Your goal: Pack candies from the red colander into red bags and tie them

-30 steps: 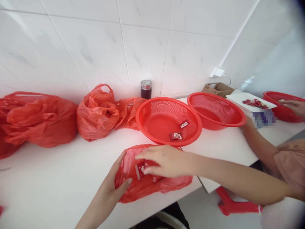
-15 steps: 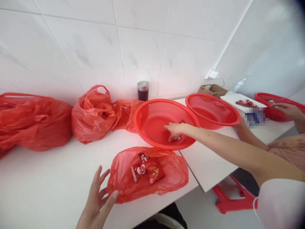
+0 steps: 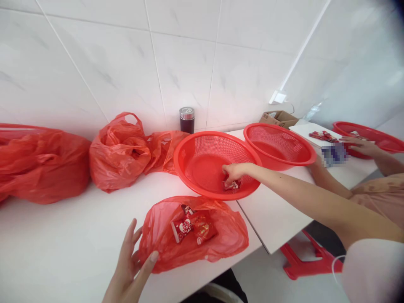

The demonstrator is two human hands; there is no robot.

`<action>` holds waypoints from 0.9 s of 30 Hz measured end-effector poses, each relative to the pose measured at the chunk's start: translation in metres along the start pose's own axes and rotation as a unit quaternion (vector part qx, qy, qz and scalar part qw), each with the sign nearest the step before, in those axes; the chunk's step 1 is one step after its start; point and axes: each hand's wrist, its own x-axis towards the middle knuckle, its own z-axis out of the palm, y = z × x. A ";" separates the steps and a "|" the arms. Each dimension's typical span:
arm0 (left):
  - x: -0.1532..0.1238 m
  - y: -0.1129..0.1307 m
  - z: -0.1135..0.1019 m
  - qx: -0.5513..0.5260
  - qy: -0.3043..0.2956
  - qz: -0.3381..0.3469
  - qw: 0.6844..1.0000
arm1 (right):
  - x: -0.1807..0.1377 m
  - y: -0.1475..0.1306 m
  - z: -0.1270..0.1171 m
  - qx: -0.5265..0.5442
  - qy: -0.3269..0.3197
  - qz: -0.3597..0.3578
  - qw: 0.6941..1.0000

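My left hand [image 3: 131, 263] is at the bottom edge, fingers spread, its thumb touching the left rim of a crumpled red plastic bag [image 3: 221, 240] that lies flat on the white counter [image 3: 63, 244]. Small red sweet packets [image 3: 189, 227] show through the bag's opening. My right hand [image 3: 234, 171] reaches into the nearer red mesh basket [image 3: 195, 162], fingers curled downward. A small red packet [image 3: 231, 184] lies on the basket floor right under the fingertips. Whether the fingers grip it is hidden.
A second red basket [image 3: 280, 145] stands to the right, a third [image 3: 378, 141] further off. Two full red bags [image 3: 116, 151] [image 3: 41, 164] and a dark jar [image 3: 187, 120] line the tiled wall. Another person's hand [image 3: 362, 145] works at the far right. A red stool [image 3: 303, 261] stands below.
My right hand left the bag and went into the near basket, where it now sits a little lower. My left hand let go of the bag and opened beside it.
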 end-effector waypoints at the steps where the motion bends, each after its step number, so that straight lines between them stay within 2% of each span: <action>1: 0.001 0.000 0.000 0.002 -0.001 -0.001 1.000 | -0.001 -0.002 0.001 0.001 -0.001 -0.011 1.000; 6: 0.000 0.006 -0.006 0.009 0.007 -0.014 1.000 | -0.003 -0.007 -0.006 -0.005 0.005 -0.060 0.998; 11: -0.003 0.006 -0.012 0.011 -0.013 -0.045 0.999 | -0.003 -0.007 -0.009 -0.003 0.044 -0.069 0.997; 13: -0.003 0.006 -0.013 0.018 -0.024 -0.052 0.998 | -0.007 -0.009 -0.006 0.010 0.030 -0.069 0.997; 18: -0.003 0.005 -0.012 0.014 -0.023 -0.047 0.999 | -0.016 -0.012 0.001 0.067 -0.052 -0.097 0.992; 20: 0.000 0.001 -0.016 0.013 -0.024 -0.042 0.999 | -0.019 -0.013 -0.004 0.080 -0.050 -0.106 0.990; 22: 0.005 -0.006 -0.021 0.020 -0.025 -0.048 0.998 | -0.026 -0.016 -0.015 0.095 -0.018 -0.117 0.988; 24: 0.009 -0.012 -0.027 0.027 -0.027 -0.065 0.997 | -0.040 -0.028 -0.026 0.173 0.043 -0.163 0.970; 26: 0.012 -0.014 -0.031 0.022 -0.039 -0.081 0.996 | -0.061 -0.051 -0.032 0.295 0.089 -0.245 0.919; 27: 0.012 -0.013 -0.031 0.014 -0.045 -0.082 0.996 | -0.072 -0.066 -0.031 0.343 0.090 -0.289 0.889</action>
